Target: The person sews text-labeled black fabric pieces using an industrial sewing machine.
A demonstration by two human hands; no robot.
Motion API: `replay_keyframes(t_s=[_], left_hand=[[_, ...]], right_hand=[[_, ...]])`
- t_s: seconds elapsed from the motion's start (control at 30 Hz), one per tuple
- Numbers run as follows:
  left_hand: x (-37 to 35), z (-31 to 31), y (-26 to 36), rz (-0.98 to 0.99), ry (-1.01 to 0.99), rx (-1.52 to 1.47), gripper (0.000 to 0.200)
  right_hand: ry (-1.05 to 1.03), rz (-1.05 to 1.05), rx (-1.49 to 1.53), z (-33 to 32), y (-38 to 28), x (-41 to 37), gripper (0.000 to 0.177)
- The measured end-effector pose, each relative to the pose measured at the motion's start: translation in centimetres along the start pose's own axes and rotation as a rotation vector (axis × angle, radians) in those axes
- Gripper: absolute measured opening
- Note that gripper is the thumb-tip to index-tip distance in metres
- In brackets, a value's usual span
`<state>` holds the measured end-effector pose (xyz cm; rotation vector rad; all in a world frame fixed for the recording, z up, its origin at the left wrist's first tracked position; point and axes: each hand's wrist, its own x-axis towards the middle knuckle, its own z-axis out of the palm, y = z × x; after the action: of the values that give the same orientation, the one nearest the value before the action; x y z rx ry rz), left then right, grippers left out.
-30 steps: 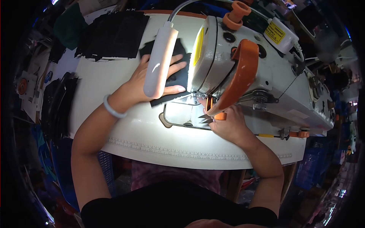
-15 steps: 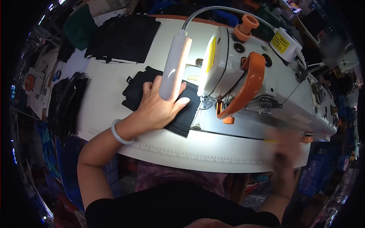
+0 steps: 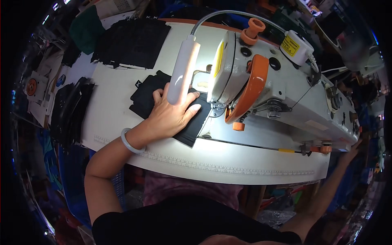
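My left hand (image 3: 168, 116) lies on a folded black garment piece (image 3: 188, 133), its fingers spread and the thumb pointing toward the needle area. The garment's right edge reaches the presser foot (image 3: 217, 109) of a white sewing machine (image 3: 300, 100). A lamp (image 3: 183, 73) on a bendable neck hides part of my fingers. At the far right, my right hand (image 3: 354, 150) is against the end of the machine, its fingers mostly hidden behind the housing. On my left wrist sits a pale bangle (image 3: 130, 143).
Stacked black cloth pieces (image 3: 132, 43) lie at the table's back left, with another black pile (image 3: 71, 114) at the left edge. A printed ruler (image 3: 228, 168) runs along the table front. An orange guard (image 3: 251, 90) juts out from the machine head.
My right hand has swung from above the table's front right to the machine's right end. My left hand stays on the garment. The view has shifted slightly.
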<state>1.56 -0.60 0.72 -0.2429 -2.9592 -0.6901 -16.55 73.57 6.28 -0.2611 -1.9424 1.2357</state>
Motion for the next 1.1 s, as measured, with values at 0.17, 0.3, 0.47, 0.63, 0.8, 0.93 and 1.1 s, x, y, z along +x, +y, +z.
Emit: replay_keyframes(t_s=[0.17,0.3,0.47,0.63,0.8,0.93,1.1], left_hand=[[-1.6,-1.9,-0.9,0.140,-0.069,-0.142,0.031],[-4.2,-4.8,-1.4,0.281,-0.296,-0.234,0.028],[-7.0,-4.4,-2.1,0.332,-0.347,-0.440,0.027],[-10.3,-4.5,-0.2,0.304,-0.165,-0.497,0.026],[-15.4,-3.6,3.7,0.388,-0.343,-0.919,0.014],[-18.5,4.5,3.0,0.070,-0.767,-1.120,0.015],[-18.3,14.4,1.2,-0.471,-0.283,-1.387,0.034]], right_hand=[[0.087,0.073,-0.250,-2.2,0.3,-13.0,0.040],[0.086,0.075,-0.035,0.8,-8.6,-22.9,0.033],[-0.818,-0.383,-0.274,8.3,-15.7,-32.6,0.030],[-0.957,-0.471,-0.332,13.6,-19.1,-35.6,0.047],[-0.879,-0.662,-0.397,14.4,-18.6,-36.5,0.042],[-0.842,-0.716,-0.421,14.7,-18.3,-36.2,0.038],[-0.720,-0.732,-0.369,14.0,-18.6,-36.8,0.034]])
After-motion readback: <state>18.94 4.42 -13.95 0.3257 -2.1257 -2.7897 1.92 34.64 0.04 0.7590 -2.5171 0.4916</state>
